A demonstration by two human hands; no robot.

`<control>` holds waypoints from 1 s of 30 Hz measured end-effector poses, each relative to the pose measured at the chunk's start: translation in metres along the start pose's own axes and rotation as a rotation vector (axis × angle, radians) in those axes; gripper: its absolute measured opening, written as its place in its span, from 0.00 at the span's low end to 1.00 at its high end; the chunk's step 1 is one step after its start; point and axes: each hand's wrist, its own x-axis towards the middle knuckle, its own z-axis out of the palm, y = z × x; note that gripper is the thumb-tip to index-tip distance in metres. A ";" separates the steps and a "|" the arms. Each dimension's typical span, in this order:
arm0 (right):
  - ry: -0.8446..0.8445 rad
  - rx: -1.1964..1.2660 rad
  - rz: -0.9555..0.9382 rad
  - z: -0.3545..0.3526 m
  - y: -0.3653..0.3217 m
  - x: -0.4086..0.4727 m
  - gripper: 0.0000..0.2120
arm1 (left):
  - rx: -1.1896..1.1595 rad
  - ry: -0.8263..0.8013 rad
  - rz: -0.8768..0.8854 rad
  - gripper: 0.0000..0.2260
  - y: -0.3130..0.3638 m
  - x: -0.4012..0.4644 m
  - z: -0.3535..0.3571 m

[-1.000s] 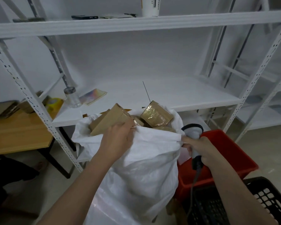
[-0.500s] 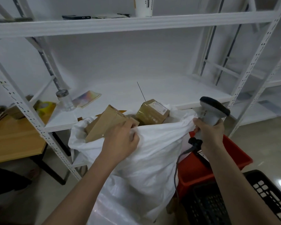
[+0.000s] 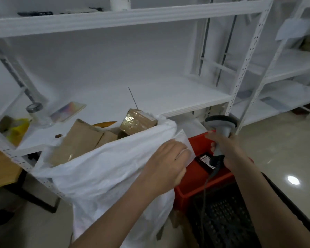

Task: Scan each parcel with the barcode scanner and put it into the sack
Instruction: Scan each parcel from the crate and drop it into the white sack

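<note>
The left hand [image 3: 166,162] has its fingers clenched on a white parcel [image 3: 183,142] at the right edge of the sack [image 3: 104,169], above the red crate [image 3: 200,187]. The right hand [image 3: 227,149] grasps the grip of the scanner [image 3: 221,123], held upright over that crate. The sack leans against the shelf [image 3: 150,97], with brown parcels [image 3: 79,140] poking out of its mouth.

white shelf [image 3: 168,97] | jar [image 3: 37,113] | red crate [image 3: 195,178] | black crate [image 3: 227,221], blurred | wooden table [image 3: 2,169]
</note>
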 end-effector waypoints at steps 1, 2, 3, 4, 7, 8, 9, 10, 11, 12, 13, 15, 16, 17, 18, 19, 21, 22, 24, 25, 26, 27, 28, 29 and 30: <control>0.022 -0.016 -0.007 -0.016 -0.003 0.008 0.12 | -0.020 -0.030 0.030 0.11 0.008 0.008 0.016; 0.039 -0.033 -0.014 -0.033 -0.006 0.016 0.13 | -0.031 -0.070 0.042 0.11 0.015 0.016 0.033; 0.050 -0.059 -0.021 -0.053 -0.009 0.025 0.14 | -0.045 -0.127 0.026 0.11 0.021 0.024 0.052; 0.056 -0.089 -0.026 -0.072 -0.011 0.034 0.14 | -0.075 -0.195 -0.019 0.12 0.027 0.032 0.073; 0.082 -0.140 -0.021 -0.134 -0.011 0.061 0.16 | -0.192 -0.388 -0.274 0.15 0.044 0.054 0.142; 0.089 -0.150 -0.006 -0.152 -0.008 0.070 0.17 | -0.220 -0.430 -0.368 0.16 0.047 0.060 0.166; 0.092 -0.157 0.014 -0.168 -0.004 0.079 0.18 | -0.244 -0.463 -0.454 0.16 0.048 0.064 0.188; 0.101 -0.159 0.034 -0.182 0.001 0.087 0.19 | -0.267 -0.496 -0.529 0.17 0.047 0.067 0.209; 0.109 -0.157 0.051 -0.195 0.006 0.095 0.19 | -0.286 -0.538 -0.597 0.18 0.045 0.069 0.230; 0.113 -0.152 0.063 -0.203 0.012 0.101 0.19 | -0.294 -0.578 -0.656 0.19 0.039 0.068 0.246; 0.113 -0.146 0.072 -0.212 0.019 0.110 0.18 | -0.297 -0.613 -0.713 0.21 0.031 0.069 0.265; 0.101 -0.151 0.081 -0.225 0.036 0.132 0.17 | -0.286 -0.644 -0.841 0.24 0.008 0.070 0.306; 0.099 -0.162 0.090 -0.230 0.047 0.144 0.17 | -0.269 -0.655 -0.912 0.25 -0.007 0.070 0.328; 0.105 -0.173 0.106 -0.234 0.060 0.157 0.17 | -0.243 -0.664 -0.982 0.27 -0.023 0.070 0.349; 0.113 -0.183 0.125 -0.236 0.073 0.169 0.17 | -0.213 -0.669 -1.044 0.29 -0.042 0.070 0.369; 0.119 -0.194 0.145 -0.238 0.086 0.180 0.17 | -0.175 -0.672 -1.094 0.32 -0.061 0.069 0.389; 0.127 -0.201 0.176 -0.240 0.111 0.200 0.16 | -0.086 -0.635 -1.167 0.36 -0.101 0.070 0.427; 0.127 -0.200 0.181 -0.241 0.123 0.210 0.15 | -0.038 -0.582 -1.204 0.38 -0.119 0.070 0.445; 0.134 -0.199 0.206 -0.242 0.146 0.229 0.13 | 0.017 -0.471 -1.296 0.40 -0.153 0.068 0.472; 0.138 -0.198 0.223 -0.242 0.155 0.236 0.13 | 0.032 -0.443 -1.322 0.41 -0.166 0.065 0.482; 0.142 -0.199 0.243 -0.242 0.163 0.241 0.13 | 0.046 -0.447 -1.335 0.41 -0.177 0.062 0.490; 0.145 -0.200 0.264 -0.242 0.170 0.245 0.13 | 0.057 -0.462 -1.339 0.41 -0.185 0.060 0.497; 0.155 -0.196 0.284 -0.241 0.175 0.247 0.12 | 0.072 -0.478 -1.339 0.39 -0.190 0.059 0.502; 0.170 -0.190 0.301 -0.241 0.178 0.248 0.12 | 0.103 -0.485 -1.323 0.36 -0.190 0.058 0.504; 0.184 -0.183 0.313 -0.241 0.179 0.249 0.13 | 0.144 -0.477 -1.286 0.31 -0.185 0.057 0.506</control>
